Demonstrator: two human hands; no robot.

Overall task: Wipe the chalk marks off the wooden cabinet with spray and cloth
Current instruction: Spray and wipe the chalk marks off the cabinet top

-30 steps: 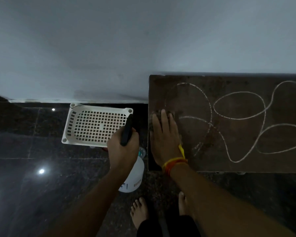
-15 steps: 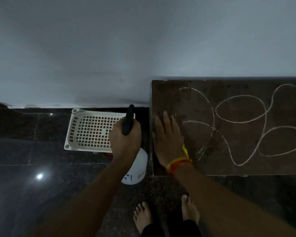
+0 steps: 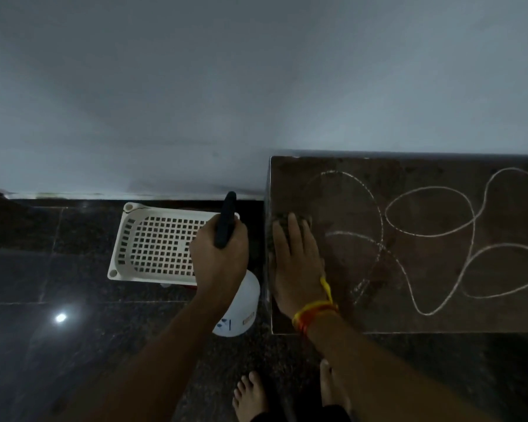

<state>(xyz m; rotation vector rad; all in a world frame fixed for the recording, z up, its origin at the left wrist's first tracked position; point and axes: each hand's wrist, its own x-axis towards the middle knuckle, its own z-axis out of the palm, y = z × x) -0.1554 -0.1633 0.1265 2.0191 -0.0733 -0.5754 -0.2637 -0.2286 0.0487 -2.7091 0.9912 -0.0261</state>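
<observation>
1. Left hand (image 3: 218,263) grips the spray bottle (image 3: 237,312) by its dark trigger head, parked off the cabinet's left edge over the floor; likely kept ready for re-wetting.
2. Right hand (image 3: 296,266) lies flat, fingers straight, pressing the cloth (image 3: 282,222) onto the wooden cabinet (image 3: 409,321) top at its left end.
3. Chalk marks (image 3: 427,236): left loop faded, right loops intact.
4. White basket (image 3: 153,239) sits on the floor by the wall, behind the bottle.

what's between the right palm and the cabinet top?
Head view: a dark cloth lies under the right hand, pressed flat on the cabinet. Only its edge shows past the fingertips.
</observation>
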